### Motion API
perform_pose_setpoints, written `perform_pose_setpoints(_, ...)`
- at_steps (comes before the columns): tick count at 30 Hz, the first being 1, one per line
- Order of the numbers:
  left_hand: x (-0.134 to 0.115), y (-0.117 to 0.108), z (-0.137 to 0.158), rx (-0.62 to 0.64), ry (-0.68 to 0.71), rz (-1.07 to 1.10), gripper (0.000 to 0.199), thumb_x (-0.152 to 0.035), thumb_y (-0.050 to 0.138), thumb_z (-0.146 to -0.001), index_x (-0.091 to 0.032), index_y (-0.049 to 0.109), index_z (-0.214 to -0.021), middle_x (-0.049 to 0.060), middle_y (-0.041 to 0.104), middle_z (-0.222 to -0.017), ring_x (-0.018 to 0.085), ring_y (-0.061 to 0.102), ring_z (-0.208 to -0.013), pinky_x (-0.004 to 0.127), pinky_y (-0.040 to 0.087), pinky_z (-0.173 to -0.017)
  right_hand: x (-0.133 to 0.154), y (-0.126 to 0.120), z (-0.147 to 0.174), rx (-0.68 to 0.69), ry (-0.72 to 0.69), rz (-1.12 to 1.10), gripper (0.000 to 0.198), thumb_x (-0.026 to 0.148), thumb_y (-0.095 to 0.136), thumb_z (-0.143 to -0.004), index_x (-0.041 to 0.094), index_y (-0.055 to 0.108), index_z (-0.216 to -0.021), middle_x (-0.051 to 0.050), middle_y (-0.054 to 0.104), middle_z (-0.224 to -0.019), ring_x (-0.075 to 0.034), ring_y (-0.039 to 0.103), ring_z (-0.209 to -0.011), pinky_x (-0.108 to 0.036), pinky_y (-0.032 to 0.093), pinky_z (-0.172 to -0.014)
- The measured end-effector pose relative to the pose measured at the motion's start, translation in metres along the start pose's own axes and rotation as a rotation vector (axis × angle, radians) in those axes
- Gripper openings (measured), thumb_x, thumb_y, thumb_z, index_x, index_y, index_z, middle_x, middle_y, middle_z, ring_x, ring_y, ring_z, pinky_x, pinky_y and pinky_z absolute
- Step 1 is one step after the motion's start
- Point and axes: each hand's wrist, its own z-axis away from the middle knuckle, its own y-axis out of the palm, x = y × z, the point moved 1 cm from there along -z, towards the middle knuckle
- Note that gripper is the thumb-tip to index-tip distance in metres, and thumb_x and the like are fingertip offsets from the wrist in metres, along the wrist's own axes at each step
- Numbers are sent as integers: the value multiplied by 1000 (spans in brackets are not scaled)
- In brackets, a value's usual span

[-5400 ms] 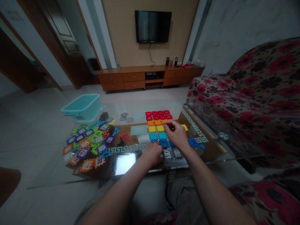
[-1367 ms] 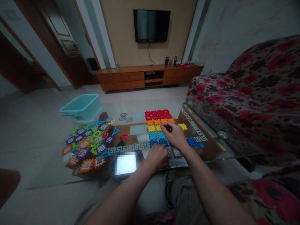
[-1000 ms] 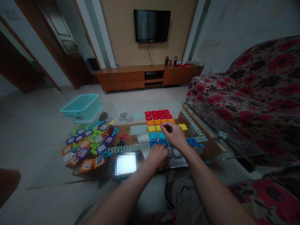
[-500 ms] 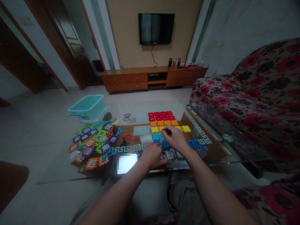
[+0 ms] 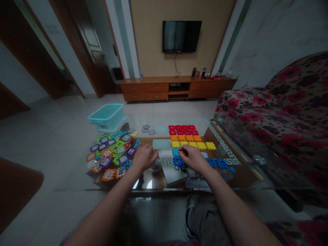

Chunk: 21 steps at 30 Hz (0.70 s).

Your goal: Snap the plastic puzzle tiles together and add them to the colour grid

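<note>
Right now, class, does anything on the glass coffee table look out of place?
Yes. The colour rows of plastic puzzle tiles lie neat, but a jumbled heap of mixed tiles sprawls beside the left hand.

Puzzle tiles spread across a glass coffee table before the sofa

A joined grid of interlocking plastic tiles lay at the table's middle, a loose heap of mixed plastic tiles to its left, three grey tiles behind between them. A teal plastic tub sat beyond the heap; a floral fabric sofa stood to the right.
</note>
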Motion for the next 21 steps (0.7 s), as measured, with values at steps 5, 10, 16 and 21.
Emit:
perform_pose_setpoints(5, 57, 9, -8, -118, -207, -53, 28, -40, 45, -92, -18, 61, -97, 11, 59, -103, 25, 59, -94, 35, 45, -82, 6, 6, -3, 23, -4, 17, 9, 19, 56, -85, 18, 65, -84, -2, 64, -75, -16, 58, -70, -26, 37, -65)
perform_pose_setpoints(10, 103, 17, -16, -126, -362, -99, 44, -50, 46, -89, -16, 59, -114, 15, 55, -118, 30, 54, -110, 39, 44, -91, 16, 8, -4, 55, -22, 21, 11, 19, 54, -87, 17, 65, -86, -4, 65, -79, -16, 59, -73, -26, 38, -66)
perform_pose_setpoints(16, 137, 26, -18, -18, -433, -74, 59, -60, 50, -82, -24, 62, -126, 14, 47, -139, 37, 40, -130, 46, 33, -107, 20, 11, -8, 103, -4, 34, 11, 20, 54, -88, 17, 64, -85, -4, 65, -79, -17, 60, -74, -27, 39, -67)
perform_pose_setpoints(21, 150, 37, -17, 62, -460, -41, 62, -66, 48, -81, -32, 61, -131, 10, 42, -147, 39, 29, -140, 51, 23, -113, 20, 14, -10, 124, -14, 41, 11, 20, 54, -88, 18, 64, -85, -4, 65, -79, -17, 59, -74, -27, 39, -68)
